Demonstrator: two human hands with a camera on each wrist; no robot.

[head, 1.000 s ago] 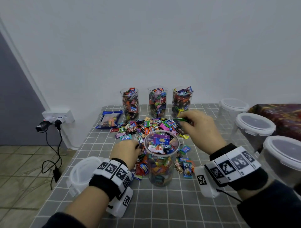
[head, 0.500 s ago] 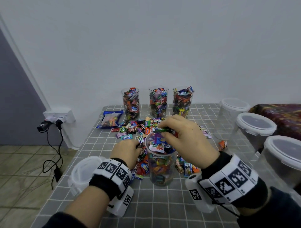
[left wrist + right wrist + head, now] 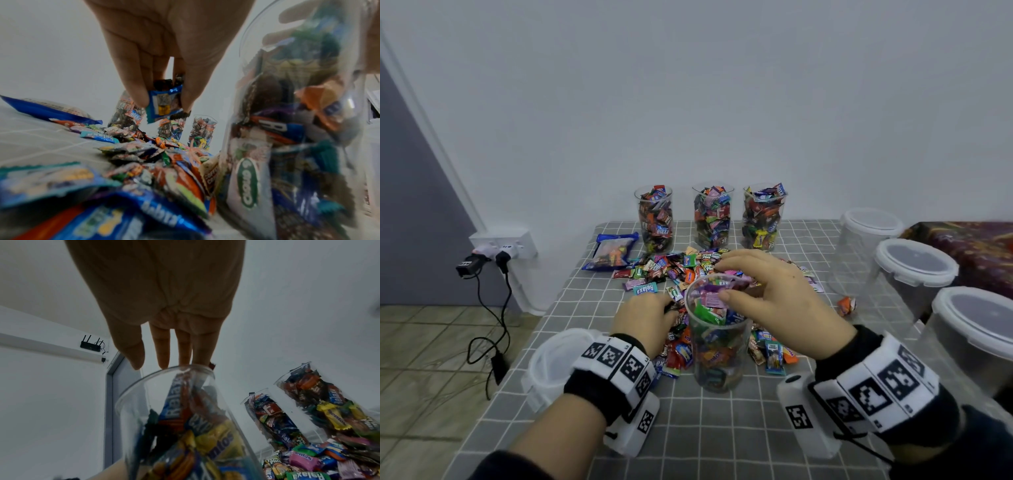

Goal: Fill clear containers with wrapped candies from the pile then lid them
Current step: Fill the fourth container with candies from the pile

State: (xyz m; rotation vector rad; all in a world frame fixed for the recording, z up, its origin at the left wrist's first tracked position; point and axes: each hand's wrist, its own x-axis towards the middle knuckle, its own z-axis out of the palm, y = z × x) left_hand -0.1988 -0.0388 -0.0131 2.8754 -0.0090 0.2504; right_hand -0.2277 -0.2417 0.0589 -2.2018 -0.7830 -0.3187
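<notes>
A clear cup (image 3: 717, 346) nearly full of wrapped candies stands at the table's middle, in front of the candy pile (image 3: 681, 267). My right hand (image 3: 767, 294) hovers over the cup's rim with fingers (image 3: 162, 352) spread and straight, holding nothing; a green candy (image 3: 707, 313) lies on top inside the cup. Left of the cup, my left hand (image 3: 645, 317) is down in the pile, pinching a blue-wrapped candy (image 3: 164, 104) between thumb and fingers. Three filled clear cups (image 3: 713, 217) stand at the back by the wall.
A loose white lid (image 3: 554, 359) lies at the near left table edge. Three large lidded clear containers (image 3: 914, 274) line the right side. A blue snack bag (image 3: 611, 251) lies back left. One orange candy (image 3: 846, 305) sits apart at the right.
My right hand carried a green candy from the pile leftwards to the cup and let it go inside; its fingers are now spread. The left hand stayed in the pile.
</notes>
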